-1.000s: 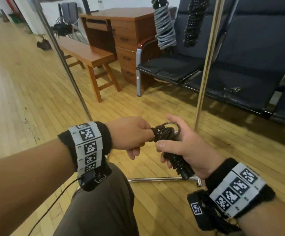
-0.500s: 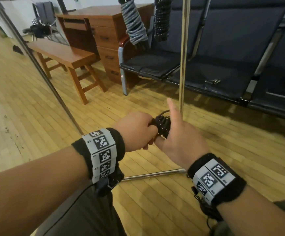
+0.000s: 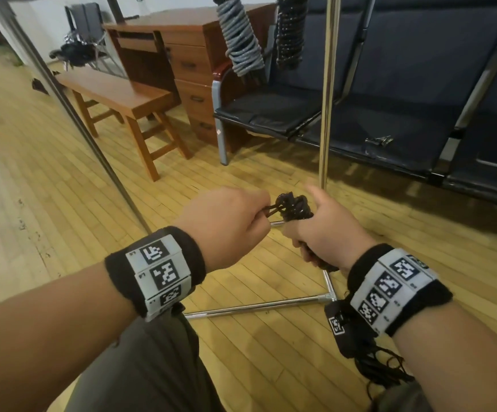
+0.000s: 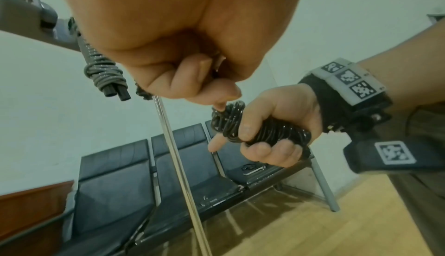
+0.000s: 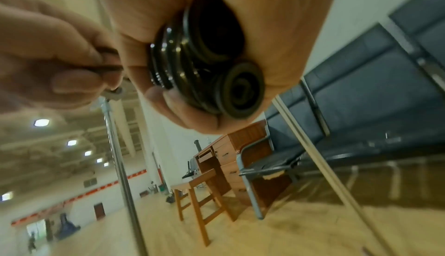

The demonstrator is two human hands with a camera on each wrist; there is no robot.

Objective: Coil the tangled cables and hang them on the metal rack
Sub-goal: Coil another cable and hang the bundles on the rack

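A black coiled cable bundle [image 3: 296,207] sits in my right hand [image 3: 324,224], whose fingers wrap around its middle [image 4: 269,132]; its looped end faces the right wrist camera [image 5: 204,66]. My left hand [image 3: 229,221] pinches a strand of that cable's loose end [image 3: 272,210] just left of the bundle. Both hands hover in front of the metal rack's upright pole [image 3: 327,93]. A grey coiled cable [image 3: 241,34] and a black coiled cable [image 3: 290,28] hang from the rack above; the grey one [image 4: 104,69] also shows in the left wrist view.
The rack's slanted pole [image 3: 71,105] runs at the left and its base bars [image 3: 259,306] lie on the wooden floor. Behind stand a row of dark seats [image 3: 390,114], a wooden desk [image 3: 187,52] and a wooden bench [image 3: 122,96].
My left hand has drawn a strand leftward out of the bundle. My right hand has turned and dropped slightly, its thumb now blurred beside the pole. The view has shifted.
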